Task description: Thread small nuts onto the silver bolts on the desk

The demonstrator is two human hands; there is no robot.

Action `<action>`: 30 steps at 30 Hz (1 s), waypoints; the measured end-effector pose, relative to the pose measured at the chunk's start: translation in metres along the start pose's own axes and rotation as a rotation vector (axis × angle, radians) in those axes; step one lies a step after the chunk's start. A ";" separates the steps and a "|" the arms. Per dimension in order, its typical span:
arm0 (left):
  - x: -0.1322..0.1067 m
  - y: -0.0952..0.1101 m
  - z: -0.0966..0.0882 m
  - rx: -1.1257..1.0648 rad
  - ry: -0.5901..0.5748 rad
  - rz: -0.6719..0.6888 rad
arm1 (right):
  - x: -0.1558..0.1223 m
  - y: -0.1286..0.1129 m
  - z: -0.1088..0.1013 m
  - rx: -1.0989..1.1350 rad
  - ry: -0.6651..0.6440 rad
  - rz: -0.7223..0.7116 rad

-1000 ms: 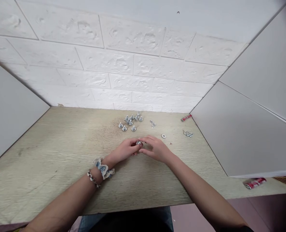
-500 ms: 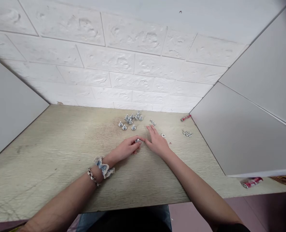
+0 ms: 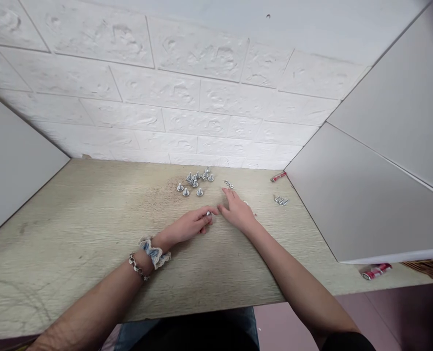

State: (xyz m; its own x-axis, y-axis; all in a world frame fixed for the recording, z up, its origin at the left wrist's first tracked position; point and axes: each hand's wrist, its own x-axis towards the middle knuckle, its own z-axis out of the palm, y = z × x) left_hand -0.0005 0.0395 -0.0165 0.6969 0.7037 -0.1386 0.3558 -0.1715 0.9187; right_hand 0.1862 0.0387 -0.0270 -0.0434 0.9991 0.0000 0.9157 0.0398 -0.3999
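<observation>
Between the thumb and fingers of my left hand [image 3: 192, 225] is a small silver bolt [image 3: 208, 213], mostly covered by the fingers. My right hand [image 3: 238, 211] is just right of it, low over the tabletop, fingers apart and nothing visible in them. Only an edge of a flat washer [image 3: 246, 203] shows behind that hand. Just past its fingertips lies a short row of small nuts [image 3: 229, 184]. Farther back, several bolts with washers on them [image 3: 194, 183] stand in a loose cluster.
Several loose screws [image 3: 281, 200] lie on the right of the wooden tabletop [image 3: 92, 219]. One red battery [image 3: 278, 176] rests by the right panel [image 3: 384, 195], another red battery [image 3: 377, 271] near the front right edge. A white brick-pattern wall [image 3: 179, 92] closes off the back.
My right hand has drawn slightly away from my left fingertips, and it now covers most of the flat washer. My left hand keeps its grip on the bolt. The view has shifted slightly.
</observation>
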 end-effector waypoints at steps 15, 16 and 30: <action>0.000 0.000 0.001 0.117 0.048 -0.026 | 0.006 0.021 0.001 0.047 0.073 -0.052; 0.000 0.000 0.001 0.117 0.045 -0.026 | 0.006 0.022 0.000 0.063 0.075 -0.028; 0.002 -0.005 0.002 0.067 0.039 -0.066 | 0.001 0.016 0.003 -0.030 0.015 -0.069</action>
State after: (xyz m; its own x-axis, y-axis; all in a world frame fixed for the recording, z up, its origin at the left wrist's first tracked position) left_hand 0.0003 0.0402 -0.0216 0.6463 0.7411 -0.1820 0.4416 -0.1687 0.8812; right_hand 0.1996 0.0403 -0.0360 -0.1012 0.9941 0.0401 0.9221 0.1088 -0.3713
